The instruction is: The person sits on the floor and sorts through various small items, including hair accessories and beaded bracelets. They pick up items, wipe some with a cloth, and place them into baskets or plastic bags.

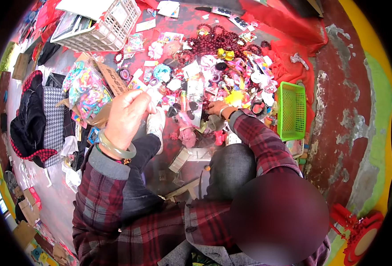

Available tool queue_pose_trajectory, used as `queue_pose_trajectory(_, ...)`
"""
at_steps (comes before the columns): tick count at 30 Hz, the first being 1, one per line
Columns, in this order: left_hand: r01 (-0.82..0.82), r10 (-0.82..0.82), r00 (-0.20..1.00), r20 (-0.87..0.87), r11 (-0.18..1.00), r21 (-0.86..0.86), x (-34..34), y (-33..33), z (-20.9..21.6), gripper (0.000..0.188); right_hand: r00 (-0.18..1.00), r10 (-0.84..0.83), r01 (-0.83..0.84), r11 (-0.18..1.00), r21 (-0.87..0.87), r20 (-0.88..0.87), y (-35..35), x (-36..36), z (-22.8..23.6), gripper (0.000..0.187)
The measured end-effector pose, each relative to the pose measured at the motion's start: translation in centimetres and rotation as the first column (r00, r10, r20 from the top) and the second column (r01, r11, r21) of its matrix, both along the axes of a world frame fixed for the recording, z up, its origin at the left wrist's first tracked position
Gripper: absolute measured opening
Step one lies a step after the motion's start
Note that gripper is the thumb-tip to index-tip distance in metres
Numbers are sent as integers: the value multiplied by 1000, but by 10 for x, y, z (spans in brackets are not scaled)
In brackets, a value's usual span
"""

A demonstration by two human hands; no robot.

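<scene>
My left hand point(130, 113), with a pale bangle point(124, 153) at the wrist, is raised above the near left of the pile. Its fingers are curled into a pinch, and what they hold, if anything, is too small to make out. Lower down, my right hand point(217, 107) reaches into a heap of small hair accessories point(233, 75). Its fingers curl down among them, and what they grip is hidden. Near it lie a yellow flower-like piece point(234, 98), dark round pieces on a clear card point(193, 106), and a pink fluffy piece point(187, 136).
Dark red bead strands point(216, 41) lie at the far side. A green plastic basket point(292, 111) stands right, against a red step. At left are a bag of colourful bits point(87, 91), a cardboard box point(111, 76), a white crate point(116, 26) and dark clothing point(29, 115).
</scene>
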State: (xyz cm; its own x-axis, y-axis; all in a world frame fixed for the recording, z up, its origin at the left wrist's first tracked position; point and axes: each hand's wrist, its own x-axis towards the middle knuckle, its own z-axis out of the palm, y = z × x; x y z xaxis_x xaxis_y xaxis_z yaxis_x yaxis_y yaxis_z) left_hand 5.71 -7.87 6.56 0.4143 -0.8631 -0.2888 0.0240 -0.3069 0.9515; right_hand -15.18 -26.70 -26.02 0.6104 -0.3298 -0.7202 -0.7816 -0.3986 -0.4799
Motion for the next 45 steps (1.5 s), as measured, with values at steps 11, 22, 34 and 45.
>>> queue_pose_trajectory(11, 30, -30, 999, 20, 999, 26, -5, -4, 11, 30, 988, 30, -29, 1000, -13, 153, -10, -1, -4, 42)
queue_pose_trajectory(22, 200, -200, 969, -145, 980, -19, -20, -11, -14, 29, 653, -418, 261, 907, 330, 631, -12, 20, 241, 46)
queue_pose_trajectory(34, -397, 112, 698, -707, 883, -252, -28, -12, 9, 36, 581, -28, 308, 933, -188, 813, 129, 70, 368, 26)
queue_pose_trajectory(45, -261, 33, 685, -728, 944, -203, -28, 27, 11, 21, -5, -986, 169, -167, 971, -169, 94, 44, 327, 22)
